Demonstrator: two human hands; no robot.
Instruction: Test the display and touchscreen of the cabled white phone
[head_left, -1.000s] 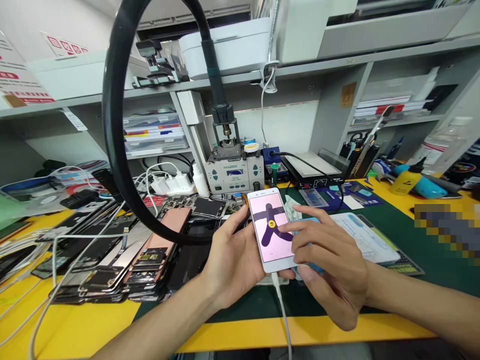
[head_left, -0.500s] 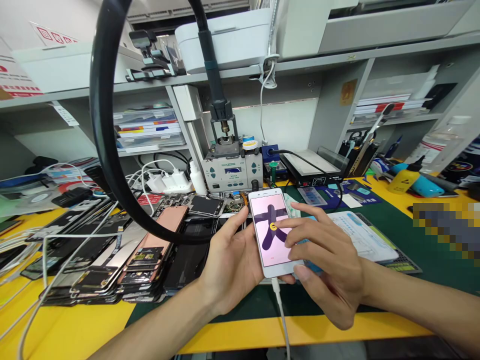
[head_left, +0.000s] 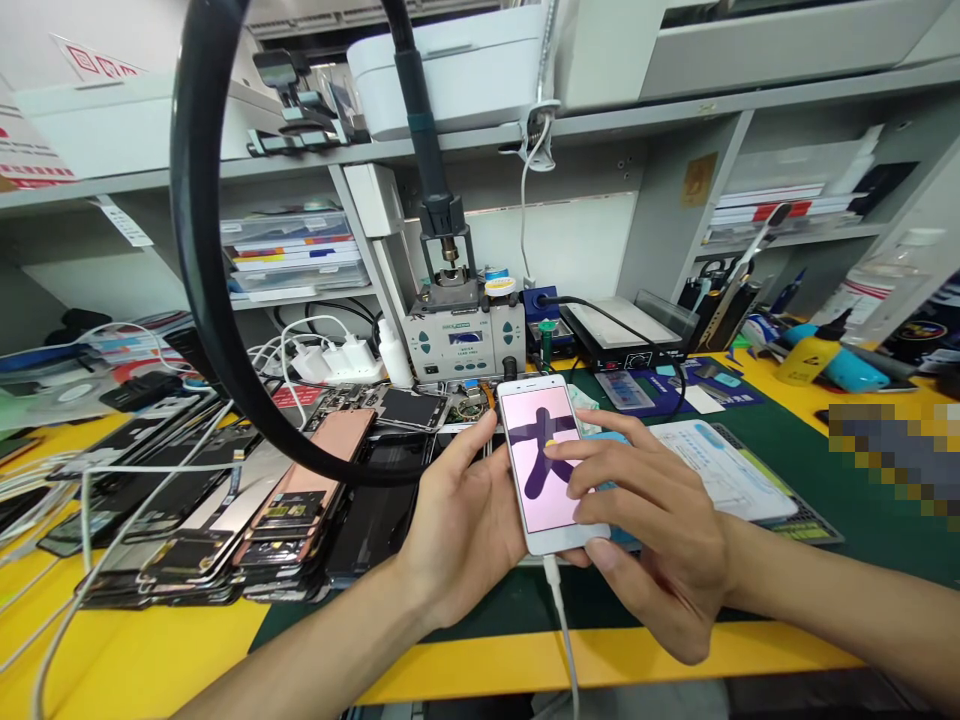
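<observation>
A white smartphone point(head_left: 541, 488) with a lit pink screen showing dark purple strokes is held upright over the green mat. My left hand point(head_left: 459, 520) grips its left edge and back, thumb along the side. My right hand point(head_left: 651, 530) supports the phone's right side from below while its index finger touches the screen near the middle. A white cable point(head_left: 564, 630) hangs from the phone's bottom port toward the table's front edge.
A pile of phone screens and back covers point(head_left: 247, 510) lies left. A thick black hose point(head_left: 202, 260) loops overhead to a rework station point(head_left: 459, 340). A heating plate point(head_left: 622, 335), tool holder point(head_left: 720, 300), yellow bottle point(head_left: 806, 362) and papers point(head_left: 727, 470) sit right.
My right index finger has slid upward a little on the screen, and the drawn purple strokes have changed. The phone and my left hand have stayed nearly still.
</observation>
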